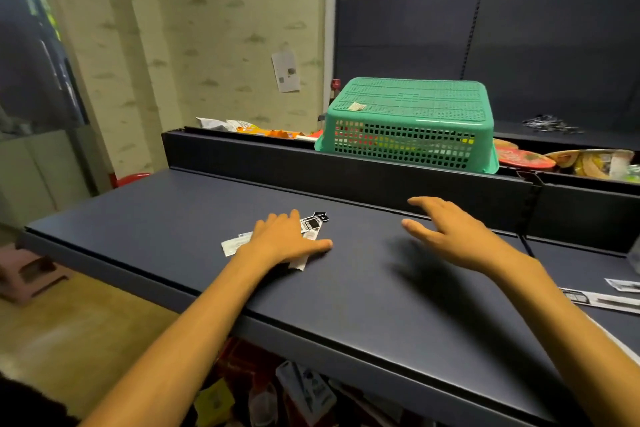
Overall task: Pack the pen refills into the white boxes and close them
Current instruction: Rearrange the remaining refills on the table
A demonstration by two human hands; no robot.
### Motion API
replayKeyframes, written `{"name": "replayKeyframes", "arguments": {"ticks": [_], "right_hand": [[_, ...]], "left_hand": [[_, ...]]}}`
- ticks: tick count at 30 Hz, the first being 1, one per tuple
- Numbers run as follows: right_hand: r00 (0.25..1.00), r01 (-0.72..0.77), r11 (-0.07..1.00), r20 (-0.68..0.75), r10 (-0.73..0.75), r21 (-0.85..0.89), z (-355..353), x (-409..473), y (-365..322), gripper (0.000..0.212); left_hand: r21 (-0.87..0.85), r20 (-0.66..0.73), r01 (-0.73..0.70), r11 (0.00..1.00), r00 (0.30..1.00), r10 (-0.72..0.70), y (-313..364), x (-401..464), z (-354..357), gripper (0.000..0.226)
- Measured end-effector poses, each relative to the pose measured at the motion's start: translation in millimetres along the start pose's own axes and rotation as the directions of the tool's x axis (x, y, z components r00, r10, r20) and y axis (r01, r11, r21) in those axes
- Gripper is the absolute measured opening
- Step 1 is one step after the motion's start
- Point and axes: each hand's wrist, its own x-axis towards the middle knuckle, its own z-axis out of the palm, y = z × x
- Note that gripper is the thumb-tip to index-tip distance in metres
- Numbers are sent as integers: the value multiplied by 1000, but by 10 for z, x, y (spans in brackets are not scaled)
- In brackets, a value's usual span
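Small white boxes with black printing [311, 224] lie in a little pile on the dark shelf top [346, 295]. My left hand [285, 239] lies flat over the pile with straight fingers, covering most of it. White ends of the boxes stick out at its left [233, 245] and below the thumb [298, 263]. My right hand [446, 227] hovers to the right of the pile, fingers spread and relaxed, holding nothing. More flat white boxes [602, 300] lie at the right edge of the shelf. I cannot make out any loose pen refills.
An upturned green plastic basket [408, 121] sits behind the raised back rail [346, 166]. Snack packets [561, 159] fill the trough beside it. Goods are stacked under the shelf [304, 388]. A pink stool [27, 270] stands on the floor at the left.
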Motion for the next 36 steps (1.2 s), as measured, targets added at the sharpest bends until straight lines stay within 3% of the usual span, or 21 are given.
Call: {"name": "replayKeyframes", "arguments": {"ticks": [4, 11, 20, 27, 36], "right_hand": [[1000, 6, 1000, -30, -6, 25, -65, -136, 47, 61], [997, -49, 997, -49, 52, 56, -106, -339, 76, 62], [984, -166, 985, -60, 168, 36, 30, -815, -29, 58], [968, -252, 951, -50, 247, -181, -8, -1130, 59, 58], [954, -298, 911, -50, 296, -285, -244, -1458, 327, 59]], "left_hand": [[4, -34, -90, 996, 995, 90, 176, -61, -25, 46], [-45, -42, -306, 951, 952, 305, 75, -130, -34, 13], [-26, -3, -314, 949, 949, 314, 94, -218, -50, 23], [88, -39, -368, 926, 927, 373, 229, -295, 35, 20], [183, -120, -389, 903, 903, 413, 604, -444, 173, 22]]}}
